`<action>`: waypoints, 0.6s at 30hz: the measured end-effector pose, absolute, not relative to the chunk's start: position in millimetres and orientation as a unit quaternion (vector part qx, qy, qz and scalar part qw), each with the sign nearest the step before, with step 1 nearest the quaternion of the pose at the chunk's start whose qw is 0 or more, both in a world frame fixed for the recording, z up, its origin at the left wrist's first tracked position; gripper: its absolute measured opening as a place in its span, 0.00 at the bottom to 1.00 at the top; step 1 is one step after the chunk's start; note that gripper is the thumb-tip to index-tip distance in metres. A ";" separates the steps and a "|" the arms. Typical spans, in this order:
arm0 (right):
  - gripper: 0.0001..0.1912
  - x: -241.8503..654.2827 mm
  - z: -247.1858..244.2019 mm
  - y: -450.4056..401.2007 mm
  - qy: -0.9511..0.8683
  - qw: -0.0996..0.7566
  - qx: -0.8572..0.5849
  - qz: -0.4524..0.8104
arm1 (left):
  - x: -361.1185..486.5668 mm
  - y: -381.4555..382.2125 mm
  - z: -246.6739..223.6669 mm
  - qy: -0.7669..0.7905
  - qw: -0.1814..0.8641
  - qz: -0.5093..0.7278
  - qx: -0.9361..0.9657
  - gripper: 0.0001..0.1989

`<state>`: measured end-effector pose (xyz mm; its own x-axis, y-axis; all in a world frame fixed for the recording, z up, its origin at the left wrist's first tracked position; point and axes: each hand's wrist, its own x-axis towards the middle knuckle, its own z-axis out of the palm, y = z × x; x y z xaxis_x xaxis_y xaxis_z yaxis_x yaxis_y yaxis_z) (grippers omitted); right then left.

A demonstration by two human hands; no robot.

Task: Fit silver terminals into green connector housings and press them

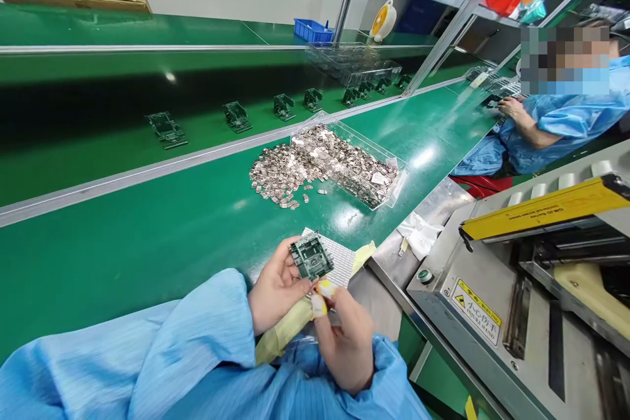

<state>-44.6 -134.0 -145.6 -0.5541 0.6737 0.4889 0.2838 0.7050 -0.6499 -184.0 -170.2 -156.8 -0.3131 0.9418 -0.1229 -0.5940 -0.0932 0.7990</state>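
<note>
My left hand [279,285] is closed on a green circuit board [312,256], holding it by its left and lower edges. Close to the board's lower edge is my right hand [344,335], its thumb and index finger pinched together and wrapped at the tips in white and yellow covers; whatever lies between them is too small to make out. Below the board lies a white gridded sheet [344,261] at the table edge, with yellowish cloth beside it. Beyond, small metal parts [278,174] are heaped next to a clear tray [396,187] full of more of them.
Several circuit boards [167,129] stand along the green belt [98,164] behind a metal rail. A grey machine [462,295] with a yellow bar [546,208] occupies the right. A person in blue [556,131] works at the far right. A white cloth [419,235] lies near the machine.
</note>
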 end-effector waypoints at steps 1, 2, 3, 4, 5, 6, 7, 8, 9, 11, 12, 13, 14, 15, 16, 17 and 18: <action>0.06 -41.5 -144.9 -132.2 -0.824 0.381 -0.294 0.299 | -184.9 -170.8 -157.3 0.398 0.540 0.707 0.226 0.27; 0.06 -38.1 -144.3 -130.0 -0.797 0.387 -0.308 0.348 | -186.1 -171.4 -157.4 0.397 0.534 0.708 0.237 0.27; 0.06 -34.6 -143.5 -127.3 -0.761 0.395 -0.325 0.400 | -187.4 -171.9 -157.4 0.395 0.528 0.709 0.250 0.26; 0.06 -31.4 -142.8 -124.3 -0.721 0.403 -0.341 0.449 | -188.6 -172.2 -157.3 0.392 0.522 0.711 0.262 0.26; 0.05 -28.8 -142.0 -121.2 -0.682 0.411 -0.356 0.489 | -189.7 -172.4 -157.0 0.390 0.516 0.712 0.274 0.25; 0.05 -27.0 -141.3 -118.3 -0.652 0.416 -0.369 0.515 | -190.6 -172.5 -156.6 0.388 0.513 0.712 0.283 0.24; 0.05 -26.2 -140.9 -115.8 -0.634 0.420 -0.380 0.527 | -191.2 -172.5 -156.3 0.386 0.510 0.712 0.290 0.24; 0.06 -26.6 -140.8 -113.8 -0.627 0.423 -0.388 0.526 | -191.4 -172.6 -156.1 0.383 0.508 0.712 0.297 0.24; 0.06 -28.1 -141.0 -112.6 -0.628 0.426 -0.394 0.518 | -191.4 -172.6 -156.1 0.380 0.507 0.712 0.303 0.24; 0.05 -33.8 -142.6 -112.3 -0.639 0.428 -0.397 0.501 | -190.7 -173.1 -156.3 0.373 0.508 0.710 0.313 0.23; 0.04 -37.5 -143.7 -113.0 -0.646 0.426 -0.392 0.498 | -190.3 -173.6 -156.6 0.369 0.510 0.709 0.319 0.23; 0.03 -41.4 -144.9 -114.0 -0.652 0.422 -0.386 0.498 | -189.9 -174.2 -157.1 0.364 0.510 0.709 0.324 0.22; 0.03 -45.2 -146.1 -115.2 -0.659 0.417 -0.379 0.499 | -189.7 -174.8 -157.5 0.360 0.511 0.708 0.329 0.22; 0.03 -48.7 -147.2 -116.5 -0.666 0.412 -0.371 0.499 | -189.5 -175.5 -158.0 0.358 0.510 0.707 0.334 0.21; 0.04 -51.6 -148.2 -117.6 -0.674 0.408 -0.365 0.496 | -189.5 -176.1 -158.3 0.356 0.510 0.706 0.340 0.21; 0.06 -53.9 -149.0 -118.5 -0.681 0.406 -0.362 0.491 | -189.6 -176.5 -158.6 0.356 0.509 0.704 0.344 0.21; 0.07 -55.5 -149.7 -119.2 -0.686 0.405 -0.361 0.485 | -189.6 -176.8 -158.6 0.356 0.507 0.703 0.348 0.21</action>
<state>-55.5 -119.2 -149.7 -0.4109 0.8884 0.2048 0.1030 0.2684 -0.9578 -189.6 -176.8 -158.6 -0.2430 0.9615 0.1282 -0.4650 -0.2315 0.8545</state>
